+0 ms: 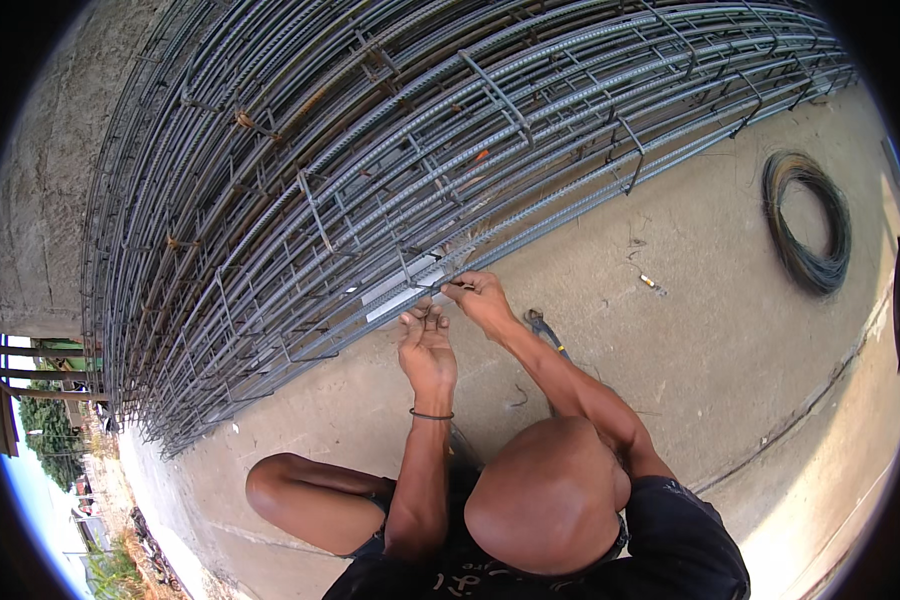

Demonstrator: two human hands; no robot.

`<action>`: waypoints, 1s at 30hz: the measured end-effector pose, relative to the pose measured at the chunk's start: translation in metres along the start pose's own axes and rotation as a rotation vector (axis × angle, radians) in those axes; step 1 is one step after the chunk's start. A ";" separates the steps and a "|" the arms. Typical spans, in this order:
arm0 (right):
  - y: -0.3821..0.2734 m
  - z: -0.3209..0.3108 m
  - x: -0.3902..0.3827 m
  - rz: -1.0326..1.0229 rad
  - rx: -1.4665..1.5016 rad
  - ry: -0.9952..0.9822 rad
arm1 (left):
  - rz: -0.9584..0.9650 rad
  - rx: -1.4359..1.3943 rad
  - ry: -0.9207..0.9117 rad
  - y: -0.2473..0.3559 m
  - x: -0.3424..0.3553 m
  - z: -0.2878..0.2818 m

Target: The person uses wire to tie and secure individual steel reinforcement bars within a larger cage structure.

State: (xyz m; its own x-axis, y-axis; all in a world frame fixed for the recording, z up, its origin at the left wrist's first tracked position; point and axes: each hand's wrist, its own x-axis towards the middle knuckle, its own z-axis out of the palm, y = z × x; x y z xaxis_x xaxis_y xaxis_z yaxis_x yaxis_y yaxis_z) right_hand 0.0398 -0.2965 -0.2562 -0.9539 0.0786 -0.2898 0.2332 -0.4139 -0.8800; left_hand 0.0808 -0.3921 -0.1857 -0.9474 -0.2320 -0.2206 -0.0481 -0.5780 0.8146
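Left hand [428, 358]: palm up, fingers curled at the lower rods, grip cannot be told | Right hand [482, 302]: fingertips drawn together at the edge rod, anything pinched indiscernible | Rebar stack [370, 215]: beyond both hands | Pliers [538, 322]: on floor [610, 290], beside right forearm | Wire coil [773, 205]: far right

Rebar [315, 205]: steel grey, ribbed, rust-orange patches. Sheet behind it [388, 299]: white. Wire coil [775, 225]: near-black, brownish streaks. Pliers' handles [554, 337]: yellow and black. Wristband [432, 415]: black. Shirt [685, 540]: black, pale lettering. Floor [710, 330]: tan. Wall [40, 200]: mottled grey.
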 end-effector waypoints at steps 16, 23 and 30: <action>-0.025 0.019 -0.030 -0.001 -0.002 0.116 | 0.079 0.126 -0.173 0.019 0.007 -0.015; -0.041 0.024 -0.036 0.048 0.208 0.071 | 0.096 0.111 -0.254 0.022 0.003 -0.024; -0.038 0.020 -0.037 0.083 0.204 0.020 | -0.182 -0.333 0.069 -0.029 0.033 -0.063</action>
State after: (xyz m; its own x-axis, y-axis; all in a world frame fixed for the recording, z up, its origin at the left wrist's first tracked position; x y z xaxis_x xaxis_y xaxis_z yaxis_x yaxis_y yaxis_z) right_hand 0.0626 -0.3015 -0.2046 -0.9285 0.0536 -0.3673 0.2659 -0.5942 -0.7590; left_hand 0.0713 -0.4321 -0.2501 -0.9087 -0.1480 -0.3902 -0.0971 -0.8344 0.5426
